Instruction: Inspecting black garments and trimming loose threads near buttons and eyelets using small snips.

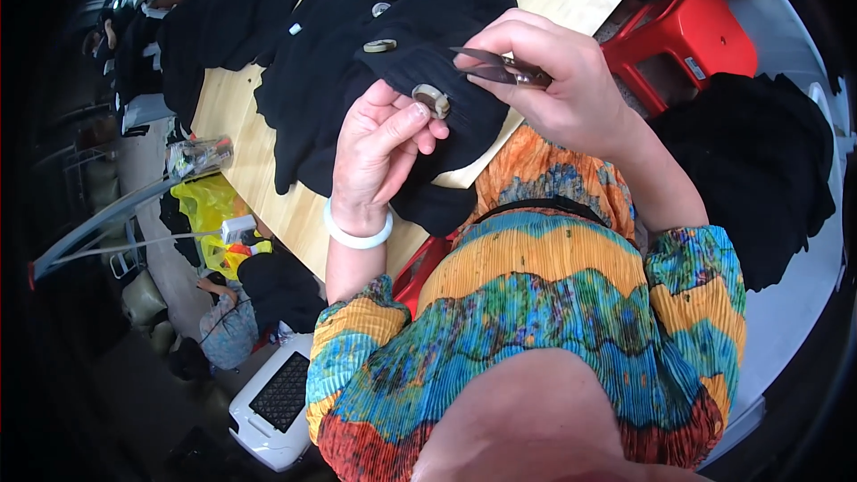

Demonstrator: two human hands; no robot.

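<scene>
A black knitted garment (312,116) is spread over the table edge in front of me. My left hand (379,138) pinches a round greyish-brown button (432,100) at the garment's edge between thumb and fingers. Just to the right, my right hand (562,76) grips a pair of thread snips (500,70), whose dark pointed blades stand slightly apart and aim left, above the cloth. Farther up the garment sit another button (380,45) and a paler button (381,9). A small white piece (295,29) lies on the cloth to their left.
The pale wooden table (277,219) runs diagonally under the garment. A red plastic stool (714,36) and heaped black cloth (759,170) are at right. At left are a yellow plastic bag (201,214), a metal bar (107,223), another person (228,330) and a white plastic object (268,433).
</scene>
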